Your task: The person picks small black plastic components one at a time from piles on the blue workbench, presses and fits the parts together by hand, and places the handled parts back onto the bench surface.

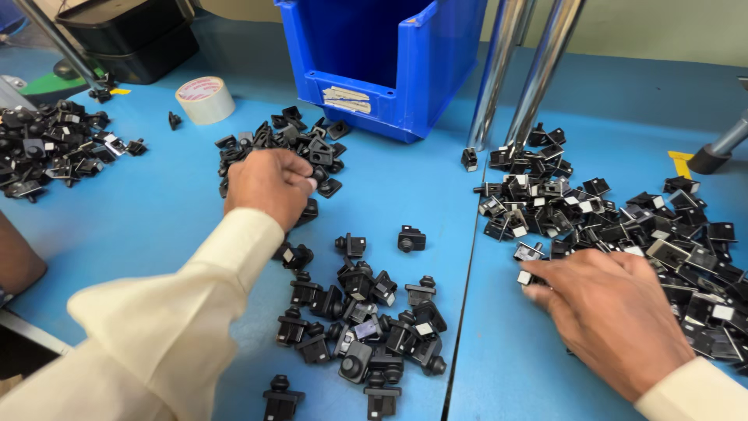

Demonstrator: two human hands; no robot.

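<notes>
Both of our hands rest on heaps of small black plastic parts on the blue table point(156, 210). We order the scene from largest to smallest.

1. Blue bin point(389, 62): it stands at the far middle of the table, beyond both hands and touching neither.
2. Right heap point(623, 210): black parts with white or grey faces, spread wide across the right side. Our right hand point(612, 312) lies palm down on its near left edge, fingers pointing left. The fingertips touch a small part with a white face point(525, 277); we cannot tell whether they pinch it or only rest on it.
3. Middle heap point(358, 320): chunky black parts with round knobs. It lies between the two forearms, nearer to us than either hand, and neither hand touches it.
4. Far left heap point(292, 144): flat black pieces just in front of the bin. Our left hand point(269, 187) is curled over its near edge, fingers closed around one or more pieces; the hand hides what they grip.
5. Roll of tape point(205, 99): it lies flat, left of the bin, well apart from the hands.

Each hand is nearest to its own heap: left to the far left heap, right to the right heap.
</notes>
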